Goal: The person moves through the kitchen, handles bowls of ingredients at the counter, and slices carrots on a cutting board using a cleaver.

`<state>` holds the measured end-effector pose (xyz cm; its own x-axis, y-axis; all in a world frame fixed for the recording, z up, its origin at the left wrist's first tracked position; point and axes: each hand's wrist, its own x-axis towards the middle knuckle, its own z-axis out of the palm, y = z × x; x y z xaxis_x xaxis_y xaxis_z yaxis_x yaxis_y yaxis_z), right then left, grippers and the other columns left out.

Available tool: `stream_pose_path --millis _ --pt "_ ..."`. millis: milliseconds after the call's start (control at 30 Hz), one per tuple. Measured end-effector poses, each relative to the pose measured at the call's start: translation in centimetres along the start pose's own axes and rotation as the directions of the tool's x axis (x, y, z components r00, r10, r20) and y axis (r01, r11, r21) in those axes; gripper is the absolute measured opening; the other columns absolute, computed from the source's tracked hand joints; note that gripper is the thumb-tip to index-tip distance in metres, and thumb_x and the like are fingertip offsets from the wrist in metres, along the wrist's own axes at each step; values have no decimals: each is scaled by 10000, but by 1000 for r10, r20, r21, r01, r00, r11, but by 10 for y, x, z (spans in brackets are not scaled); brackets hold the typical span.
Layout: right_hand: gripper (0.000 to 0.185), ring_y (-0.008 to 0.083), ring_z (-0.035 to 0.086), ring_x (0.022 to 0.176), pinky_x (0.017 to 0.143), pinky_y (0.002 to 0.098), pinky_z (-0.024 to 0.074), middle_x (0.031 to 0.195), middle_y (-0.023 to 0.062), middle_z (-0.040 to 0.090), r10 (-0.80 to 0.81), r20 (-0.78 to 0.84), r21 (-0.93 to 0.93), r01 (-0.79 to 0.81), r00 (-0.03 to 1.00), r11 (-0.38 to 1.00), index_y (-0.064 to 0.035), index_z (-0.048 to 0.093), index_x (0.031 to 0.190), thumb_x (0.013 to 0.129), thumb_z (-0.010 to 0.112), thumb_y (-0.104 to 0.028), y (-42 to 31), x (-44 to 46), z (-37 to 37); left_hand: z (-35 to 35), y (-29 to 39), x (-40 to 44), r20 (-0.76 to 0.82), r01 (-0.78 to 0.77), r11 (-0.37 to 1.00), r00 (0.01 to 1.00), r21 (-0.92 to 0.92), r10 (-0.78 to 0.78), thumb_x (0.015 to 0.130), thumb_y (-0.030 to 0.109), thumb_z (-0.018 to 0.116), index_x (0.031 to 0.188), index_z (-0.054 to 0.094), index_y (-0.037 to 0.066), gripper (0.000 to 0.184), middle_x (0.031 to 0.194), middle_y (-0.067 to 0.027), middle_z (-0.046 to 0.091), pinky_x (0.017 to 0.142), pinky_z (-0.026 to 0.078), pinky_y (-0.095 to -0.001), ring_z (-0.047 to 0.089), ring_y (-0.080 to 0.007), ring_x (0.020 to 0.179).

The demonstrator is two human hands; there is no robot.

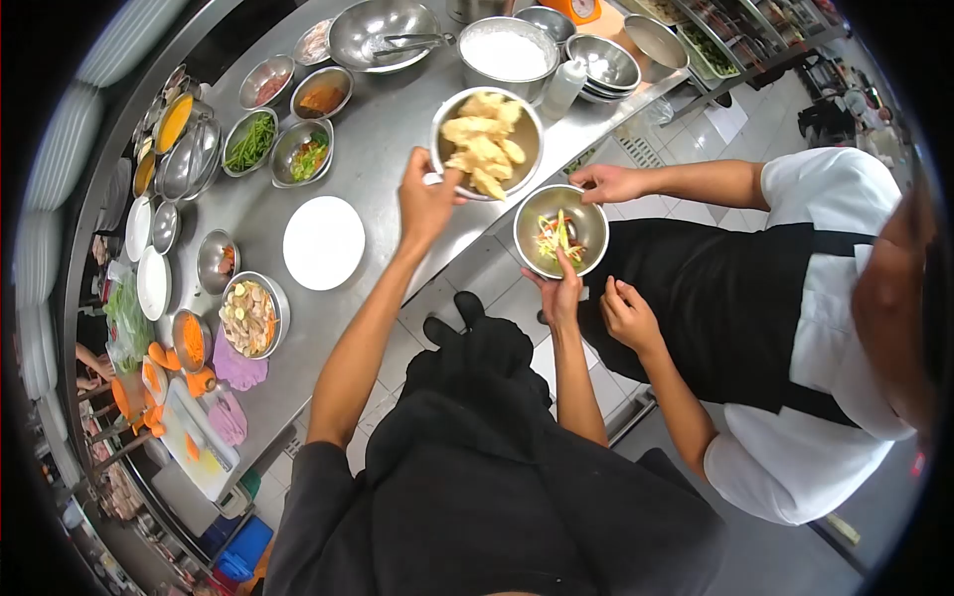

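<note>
The small bowl of cut vegetables sits right of centre in the frame, off the table's edge. It is round, so no long axis guides you; only a pale strip inside points up the frame. Your right hand is the nearer one, clamped on its lower rim, with the thumb seemingly over the edge. A co-worker's hand pinches the upper right rim; their other hand hangs just beside it, lower right.

Up and left of that bowl, near its rim, lies the larger bowl of fried pieces. Your left hand grips its lower left side; you cannot tell whether the table bears it. Further left lies a white plate.
</note>
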<state>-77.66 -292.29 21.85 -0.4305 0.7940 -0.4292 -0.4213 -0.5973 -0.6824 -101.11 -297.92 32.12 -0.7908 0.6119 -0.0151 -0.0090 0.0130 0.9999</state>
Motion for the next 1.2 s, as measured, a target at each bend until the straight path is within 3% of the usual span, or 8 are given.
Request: stream_pose_path --millis 133,367,467,633,733,1033,1167,1200 --pt "442 319 646 1044 792 550 593 1238 177 594 43 -25 4 -43 999 999 31 456 1321 892 474 -73 29 -4 21 28 -15 -26 69 -23 997 997 72 18 851 89 633 898 460 26 190 723 -64 619 471 474 -288 640 -115 542" --pt "497 324 636 1055 785 522 609 1255 187 573 57 42 -21 -56 998 998 35 412 1344 852 447 -22 43 -2 64 -9 -53 -46 4 1 983 1000 182 -1 843 30 617 902 499 -11 138 817 -90 624 480 459 -272 611 -108 544" --pt "543 347 632 1070 791 500 613 1299 212 530 8 92 -156 6 996 988 26 342 1385 852 432 -23 45 3 81 -19 -59 -45 -1 -260 919 962 297 272 825 23 625 912 579 -30 112 1125 -155 621 571 546 -296 680 -171 695" --pt "534 362 631 1057 795 498 612 1299 230 521 90 192 -162 -59 977 985 45 321 1380 859 411 -37 76 45 93 -42 -58 -21 76 -466 717 860 518 505 772 16 674 845 599 14 104 1196 -108 611 587 571 -319 700 -196 691" --pt "508 383 633 1041 807 500 610 1252 264 538 163 211 -199 -121 964 972 76 346 1351 859 390 -42 87 82 121 -64 -69 19 261 -680 451 678 578 687 771 43 696 792 577 77 125 1265 -68 573 548 561 -321 681 -150 645" --pt "551 318 704 622 582 346 602 1116 308 589 61 0 -636 -47 998 770 91 287 1324 996 460 -317 92 109 162 -86 -67 84 200 -570 303 655 764 728 751 41 706 811 573 95 157 1238 -51 572 519 545 -304 653 -147 614" --pt "644 365 641 1028 793 406 567 1255 300 513 51 1 -524 -42 999 851 79 261 1379 960 561 -307 103 104 158 -101 -53 98 -12 -431 409 677 804 736 759 11 682 845 589 69 140 1256 -81 557 573 542 -306 658 -188 637" --pt "679 371 587 1100 868 425 522 1274 280 504 -101 -21 -695 58 995 717 68 262 1396 939 600 -302 107 100 152 -107 -49 97 -148 -387 540 695 748 704 767 -15 652 856 590 55 129 1236 -104 556 599 533 -303 647 -195 630"
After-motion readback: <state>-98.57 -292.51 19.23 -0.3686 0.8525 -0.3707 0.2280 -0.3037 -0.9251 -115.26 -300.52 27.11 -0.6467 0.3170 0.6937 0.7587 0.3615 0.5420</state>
